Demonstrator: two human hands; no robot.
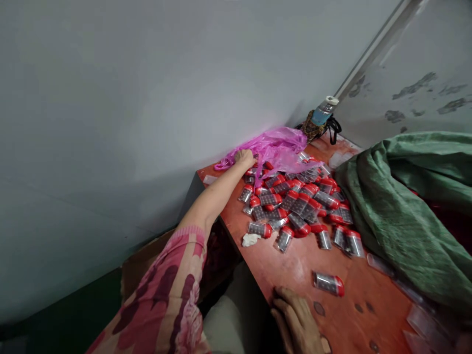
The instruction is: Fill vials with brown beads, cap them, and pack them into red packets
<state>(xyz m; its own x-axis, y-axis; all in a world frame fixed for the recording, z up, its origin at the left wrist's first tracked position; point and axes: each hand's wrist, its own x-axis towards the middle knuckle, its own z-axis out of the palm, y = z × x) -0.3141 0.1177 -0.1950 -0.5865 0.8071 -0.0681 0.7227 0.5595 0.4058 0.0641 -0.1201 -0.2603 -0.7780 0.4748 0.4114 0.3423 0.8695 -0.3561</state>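
Note:
At the far left edge of the table, my left hand (245, 158) is curled closed against a crumpled pink plastic bag (278, 142). Its fingertips are hidden, and I cannot make out what they hold. Beside it and partly under the bag lies a heap of small clear plastic packs (289, 199) with red ends and dark, dotted insides. My right hand (298, 319) rests at the near table edge, fingers stretched out and holding nothing visible. Just beyond it, a single red-ended pack (328, 283) lies apart from the heap.
A green cloth (394, 211) covers the table's right side. Clear plastic pieces (424, 322) lie by its near edge. A bottle (324, 110) stands at the back corner. A white crumpled scrap (250, 239) sits near the left edge of the red table (269, 265). Grey walls enclose the back.

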